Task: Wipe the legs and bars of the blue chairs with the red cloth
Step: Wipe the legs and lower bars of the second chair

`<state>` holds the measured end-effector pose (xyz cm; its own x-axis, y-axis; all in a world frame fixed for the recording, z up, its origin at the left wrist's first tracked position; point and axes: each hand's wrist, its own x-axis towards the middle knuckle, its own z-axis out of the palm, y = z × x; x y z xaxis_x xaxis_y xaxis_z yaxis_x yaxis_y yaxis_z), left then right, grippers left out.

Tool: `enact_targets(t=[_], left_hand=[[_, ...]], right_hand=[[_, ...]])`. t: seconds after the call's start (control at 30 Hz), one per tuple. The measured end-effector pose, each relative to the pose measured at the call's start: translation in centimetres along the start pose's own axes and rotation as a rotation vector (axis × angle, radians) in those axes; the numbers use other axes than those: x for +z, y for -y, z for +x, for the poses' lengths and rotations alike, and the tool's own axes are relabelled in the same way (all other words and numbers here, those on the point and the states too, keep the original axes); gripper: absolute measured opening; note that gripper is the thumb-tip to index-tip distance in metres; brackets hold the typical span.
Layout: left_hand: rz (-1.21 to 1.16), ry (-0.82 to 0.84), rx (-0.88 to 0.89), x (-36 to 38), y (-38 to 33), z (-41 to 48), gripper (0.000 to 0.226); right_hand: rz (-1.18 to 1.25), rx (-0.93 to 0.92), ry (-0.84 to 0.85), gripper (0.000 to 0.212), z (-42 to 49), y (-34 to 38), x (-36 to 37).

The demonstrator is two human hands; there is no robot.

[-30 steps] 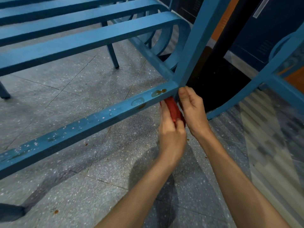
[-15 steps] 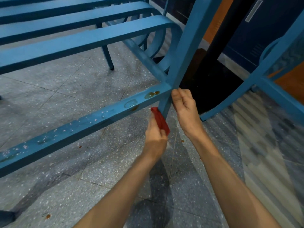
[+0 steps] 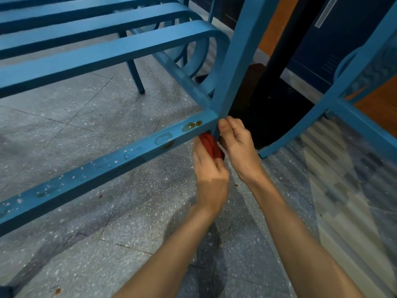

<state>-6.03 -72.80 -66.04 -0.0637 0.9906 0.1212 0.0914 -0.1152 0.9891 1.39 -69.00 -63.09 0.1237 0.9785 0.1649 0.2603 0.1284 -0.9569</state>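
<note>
Speckled grey floor (image 3: 107, 130) under blue chair (image 3: 238, 61); red cloth (image 3: 211, 146) bunched in left hand (image 3: 209, 179), closed around it, pressed beneath stained lower bar (image 3: 107, 164) at leg joint; right hand (image 3: 238, 145) curled, pinching leg just beside cloth.

what else i can see down here

i see a grey floor (image 3: 71, 117) with little white specks and thin lines between the tiles. there are small brown spots (image 3: 100, 196) on it. a black post (image 3: 277, 67) stands at the back. behind it is a dark blue door (image 3: 343, 35) with a pale strip (image 3: 324, 12) on it, and an orange wall (image 3: 277, 22). on my right lies a striped mat (image 3: 343, 201).
</note>
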Motion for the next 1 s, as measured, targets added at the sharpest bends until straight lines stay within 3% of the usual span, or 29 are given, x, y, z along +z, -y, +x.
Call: enact_targets(t=[0.2, 0.53, 0.83, 1.0], left_hand=[[0.135, 0.131, -0.254, -1.3, 1.4, 0.1, 0.066], [0.085, 0.047, -0.041, -1.6, -1.5, 1.5, 0.058], [0.144, 0.247, -0.346, -2.4, 2.5, -0.1, 0.068], [0.036, 0.156, -0.316, -2.7, 0.6, 0.2, 0.057]], right_hand=[[0.040, -0.017, 0.033, 0.023, -0.1, 0.2, -0.2], [0.065, -0.029, 0.065, 0.025, -0.2, 0.1, -0.4], [0.103, -0.008, 0.087, 0.022, -0.2, 0.1, -0.4], [0.172, -0.009, 0.101, 0.021, -0.3, 0.1, -0.3]])
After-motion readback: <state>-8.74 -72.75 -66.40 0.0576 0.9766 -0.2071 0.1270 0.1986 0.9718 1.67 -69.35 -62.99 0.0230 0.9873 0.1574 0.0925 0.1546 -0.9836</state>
